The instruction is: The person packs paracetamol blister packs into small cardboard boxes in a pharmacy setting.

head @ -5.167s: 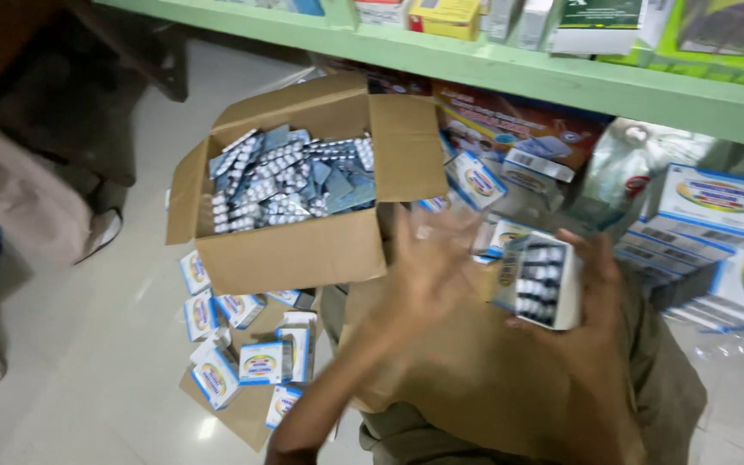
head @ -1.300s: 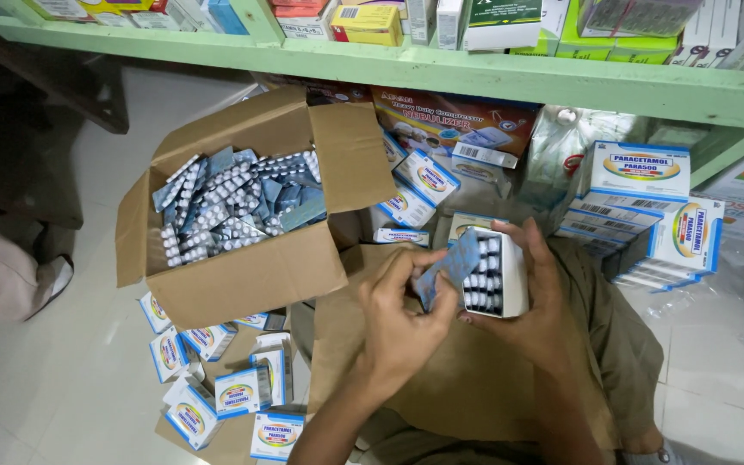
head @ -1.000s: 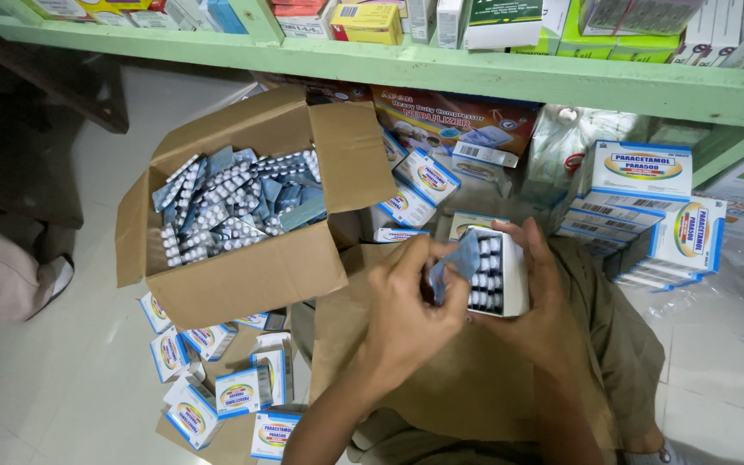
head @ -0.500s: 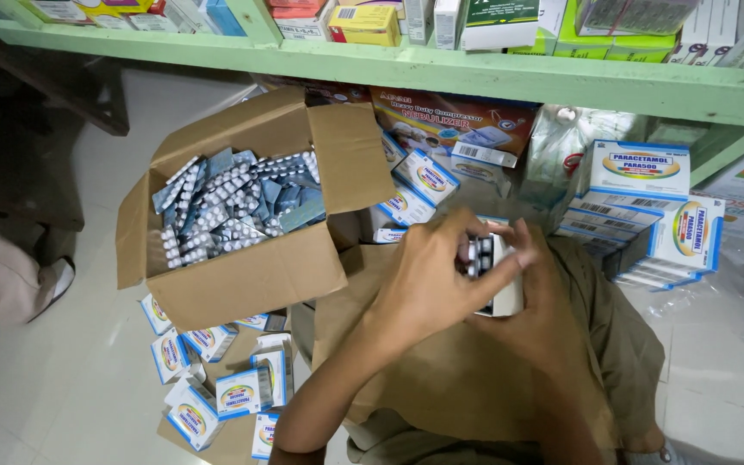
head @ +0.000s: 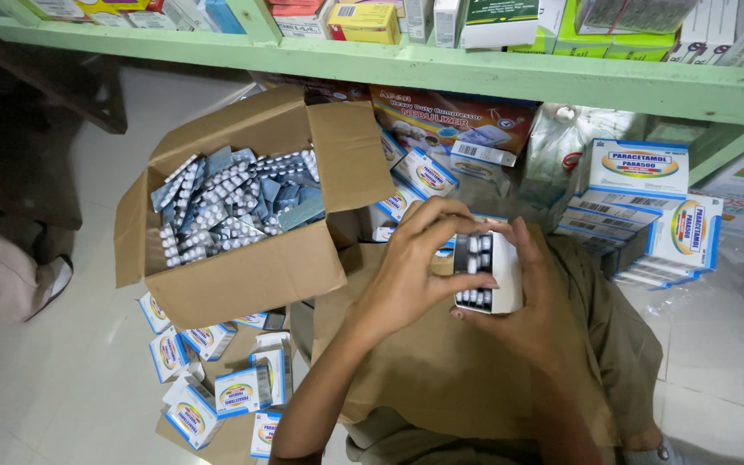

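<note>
Presently the right hand (head: 537,303) cradles a small white box (head: 505,274) above the lap, while the left hand (head: 413,275) clasps blister strips (head: 475,269) into its open side. Risk: uneven pressing may buckle strips or tip the box, spilling them onto brown cardboard (head: 424,370).

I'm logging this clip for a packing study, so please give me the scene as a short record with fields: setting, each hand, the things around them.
setting: tiled floor below a green shelf stocked with packets
left hand: left hand pressing down on blister strips standing in a small white box
right hand: right hand cupping the small white box from the side and beneath
lap: brown cardboard sheet under both hands
left of hands: open cardboard carton full of loose blister strips
floor: small blue-and-white boxes scattered
right: stacked blue-and-white boxes
</note>
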